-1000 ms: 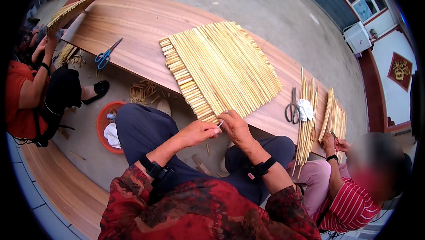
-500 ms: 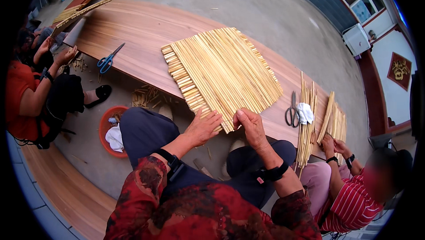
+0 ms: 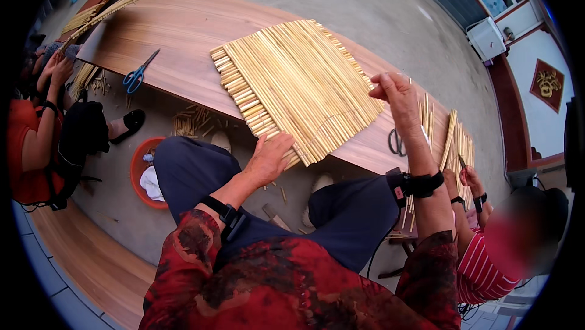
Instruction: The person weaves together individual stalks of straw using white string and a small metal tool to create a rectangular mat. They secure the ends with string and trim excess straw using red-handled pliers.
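A fan-shaped mat of straw-coloured stalks [image 3: 292, 80] lies on the wooden table, its near corner jutting over the edge. My left hand [image 3: 268, 159] grips that near corner, fingers over the stalk ends. My right hand [image 3: 399, 99] is raised off the mat's right side with fingertips pinched together. A thin dark thread [image 3: 347, 115] runs across the stalks towards it; the end at my fingers is too fine to see. Dark-handled scissors [image 3: 395, 143] lie beside my right forearm, which partly covers them.
Blue-handled scissors [image 3: 138, 76] lie left on the table [image 3: 183, 19]. Below stand an orange basin [image 3: 135, 171] with a white cloth [image 3: 150, 182] and scattered stalk offcuts [image 3: 190, 121]. A co-worker at right holds a small dark tool near stalk bundles [image 3: 450, 135]; another person sits at left.
My right hand has risen from the mat's near edge up and to the right, and the thread now stretches across the stalks. My left hand stays at the near corner.
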Available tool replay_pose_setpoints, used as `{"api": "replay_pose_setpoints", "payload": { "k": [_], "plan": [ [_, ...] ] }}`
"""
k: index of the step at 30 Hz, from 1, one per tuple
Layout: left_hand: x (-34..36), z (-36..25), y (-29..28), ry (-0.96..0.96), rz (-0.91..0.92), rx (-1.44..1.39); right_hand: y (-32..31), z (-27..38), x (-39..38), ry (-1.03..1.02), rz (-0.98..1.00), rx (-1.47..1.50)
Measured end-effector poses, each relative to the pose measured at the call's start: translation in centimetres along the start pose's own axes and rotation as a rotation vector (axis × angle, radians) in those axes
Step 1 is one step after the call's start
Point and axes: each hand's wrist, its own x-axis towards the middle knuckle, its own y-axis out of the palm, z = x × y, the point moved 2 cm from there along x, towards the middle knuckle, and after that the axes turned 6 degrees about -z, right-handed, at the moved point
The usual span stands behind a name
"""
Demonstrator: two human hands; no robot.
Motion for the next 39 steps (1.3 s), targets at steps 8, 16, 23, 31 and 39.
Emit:
{"api": "replay_pose_setpoints", "payload": {
  "k": [8,16,23,31,39],
  "plan": [
    [-0.2,0.0,-0.4,0.04,-0.137,0.207,10.4,-11.8,-7.7,-0.113,0.427,-0.607],
    [0.5,0.4,0.5,0.068,-0.106,0.1,10.1,-11.6,-8.0,-0.186,0.473,-0.828],
    [0.5,0.2,0.3,-0.001,-0.119,0.166,8.9,-11.1,-8.4,0.688,0.796,-0.128],
    [0.6,1.0,0.7,0.012,-0.06,0.249,7.0,-3.1,-8.1,0.56,0.503,0.591],
    [1.1,0.0,0.9,0.014,-0.041,0.286,5.5,-4.0,-6.8,0.28,0.256,0.543]
  ]
}}
